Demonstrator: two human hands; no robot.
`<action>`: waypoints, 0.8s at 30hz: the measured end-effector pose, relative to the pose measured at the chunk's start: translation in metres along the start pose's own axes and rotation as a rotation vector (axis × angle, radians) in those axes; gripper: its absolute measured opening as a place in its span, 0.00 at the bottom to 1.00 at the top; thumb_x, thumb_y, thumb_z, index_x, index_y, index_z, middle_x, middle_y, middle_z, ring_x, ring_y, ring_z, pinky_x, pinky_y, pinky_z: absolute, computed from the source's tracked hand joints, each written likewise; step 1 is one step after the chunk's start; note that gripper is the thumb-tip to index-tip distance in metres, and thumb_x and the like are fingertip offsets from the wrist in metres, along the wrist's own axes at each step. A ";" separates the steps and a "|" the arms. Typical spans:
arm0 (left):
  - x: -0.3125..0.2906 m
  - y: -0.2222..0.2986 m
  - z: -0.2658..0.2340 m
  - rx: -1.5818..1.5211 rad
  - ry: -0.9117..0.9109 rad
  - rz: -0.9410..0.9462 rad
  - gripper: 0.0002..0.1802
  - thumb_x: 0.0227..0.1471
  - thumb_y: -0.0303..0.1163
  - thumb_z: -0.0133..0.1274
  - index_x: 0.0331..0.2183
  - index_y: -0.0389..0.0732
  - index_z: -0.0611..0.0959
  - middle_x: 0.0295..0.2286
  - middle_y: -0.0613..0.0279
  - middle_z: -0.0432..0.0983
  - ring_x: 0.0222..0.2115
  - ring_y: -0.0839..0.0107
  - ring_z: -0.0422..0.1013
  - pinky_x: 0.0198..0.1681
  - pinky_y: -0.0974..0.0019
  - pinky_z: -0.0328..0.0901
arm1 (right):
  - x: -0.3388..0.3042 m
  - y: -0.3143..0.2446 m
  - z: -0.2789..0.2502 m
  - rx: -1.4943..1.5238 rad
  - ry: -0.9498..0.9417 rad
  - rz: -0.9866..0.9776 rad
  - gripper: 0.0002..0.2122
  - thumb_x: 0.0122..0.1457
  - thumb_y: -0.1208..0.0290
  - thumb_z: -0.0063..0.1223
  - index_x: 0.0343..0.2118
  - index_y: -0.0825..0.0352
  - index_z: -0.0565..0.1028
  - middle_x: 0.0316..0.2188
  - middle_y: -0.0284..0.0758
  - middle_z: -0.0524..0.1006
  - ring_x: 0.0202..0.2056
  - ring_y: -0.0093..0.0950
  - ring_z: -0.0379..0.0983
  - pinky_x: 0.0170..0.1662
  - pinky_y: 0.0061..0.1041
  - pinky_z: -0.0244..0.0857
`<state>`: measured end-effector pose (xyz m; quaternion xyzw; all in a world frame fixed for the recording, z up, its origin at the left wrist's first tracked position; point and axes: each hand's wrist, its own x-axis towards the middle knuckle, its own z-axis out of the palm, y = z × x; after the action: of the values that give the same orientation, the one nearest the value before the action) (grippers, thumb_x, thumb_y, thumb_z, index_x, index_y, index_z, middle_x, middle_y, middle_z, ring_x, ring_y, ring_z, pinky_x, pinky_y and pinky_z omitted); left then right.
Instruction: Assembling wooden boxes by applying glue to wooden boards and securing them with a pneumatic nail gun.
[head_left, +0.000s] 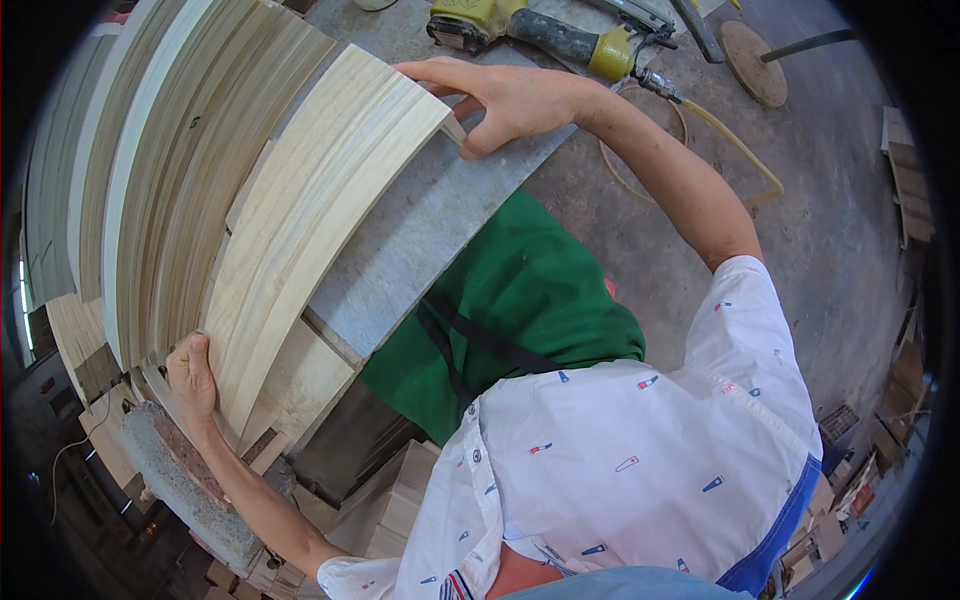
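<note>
A block of pale wooden boards (pixel 310 225), laid face to face, lies across a grey work surface (pixel 400 250) in front of me. My right hand (pixel 515 105) spans the block's right end, fingers at the far corner and thumb by the near corner. At the opposite end my left hand (pixel 192 378) is closed, its thumb up and its curled fingers against the boards' edge; its fingertips are partly hidden. Just beyond the block stand more stacked boards (pixel 190 190), darker and bowed by the lens.
A yellow-green air nailer (pixel 560 35) with a yellow hose (pixel 735 135) lies at the far right. Near my left forearm sits a rough grey stone-like block (pixel 190 480). A round wooden disc (pixel 752 65) is at the upper right, and wood pieces (pixel 385 500) lie below the bench.
</note>
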<state>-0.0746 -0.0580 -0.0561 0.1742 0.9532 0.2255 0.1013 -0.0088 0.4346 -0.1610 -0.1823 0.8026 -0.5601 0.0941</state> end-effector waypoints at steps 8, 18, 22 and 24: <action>0.004 0.075 0.007 0.065 0.023 -0.007 0.23 0.55 0.48 0.51 0.41 0.36 0.75 0.34 0.57 0.71 0.37 0.70 0.65 0.43 0.66 0.60 | 0.000 0.000 -0.002 0.008 -0.001 -0.045 0.45 0.40 0.73 0.53 0.65 0.58 0.46 0.58 0.42 0.60 0.59 0.36 0.57 0.60 0.37 0.57; 0.073 0.266 0.102 0.179 0.013 0.759 0.27 0.39 0.33 0.63 0.46 0.49 0.79 0.52 0.56 0.66 0.56 0.54 0.57 0.58 0.54 0.53 | 0.001 0.002 -0.002 0.054 -0.013 -0.025 0.44 0.40 0.74 0.55 0.64 0.57 0.49 0.57 0.41 0.61 0.57 0.35 0.60 0.57 0.34 0.60; 0.082 0.282 0.113 0.178 -0.030 0.769 0.21 0.38 0.32 0.63 0.40 0.48 0.82 0.50 0.61 0.69 0.56 0.54 0.58 0.57 0.52 0.53 | -0.001 0.003 -0.002 -0.019 0.024 -0.066 0.43 0.40 0.73 0.57 0.63 0.60 0.50 0.57 0.39 0.59 0.56 0.34 0.61 0.56 0.32 0.61; 0.083 0.281 0.117 0.167 -0.032 0.772 0.16 0.39 0.30 0.62 0.36 0.46 0.82 0.46 0.63 0.72 0.56 0.54 0.58 0.57 0.52 0.54 | -0.002 0.005 -0.002 -0.020 0.022 -0.065 0.43 0.40 0.73 0.57 0.63 0.62 0.51 0.57 0.38 0.59 0.56 0.34 0.61 0.56 0.32 0.62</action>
<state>-0.0386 0.2549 -0.0373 0.5309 0.8310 0.1658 0.0096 -0.0088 0.4388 -0.1647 -0.2031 0.8027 -0.5569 0.0652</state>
